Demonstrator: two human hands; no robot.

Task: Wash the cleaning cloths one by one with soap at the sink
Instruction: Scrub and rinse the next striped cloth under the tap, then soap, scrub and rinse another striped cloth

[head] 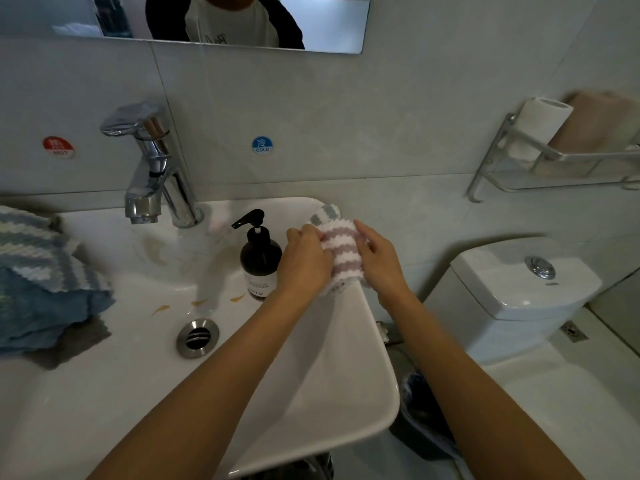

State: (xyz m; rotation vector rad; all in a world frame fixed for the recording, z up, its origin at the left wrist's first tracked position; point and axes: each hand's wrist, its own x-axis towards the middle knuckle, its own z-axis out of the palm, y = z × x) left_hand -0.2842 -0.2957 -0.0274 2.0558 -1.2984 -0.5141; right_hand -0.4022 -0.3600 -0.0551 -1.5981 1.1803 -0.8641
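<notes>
Here a mauve-and-white striped cloth (341, 252) is bunched between both hands over the far right rim of the sink (346, 393). The left hand (304, 259) grips its left side with curled fingers, and the right hand (381, 259) grips the right side the same way. Behind it lies a grey-striped cloth (323, 213) on the sink's far right corner. Just left of the hands stands a dark soap bottle (260, 263) with a black pump. Farther left are the chrome tap (154, 168) and the drain (197, 338). A pile of blue cloths (41, 282) rests on the left edge of the sink. To the right stands a toilet cistern (519, 292).
</notes>
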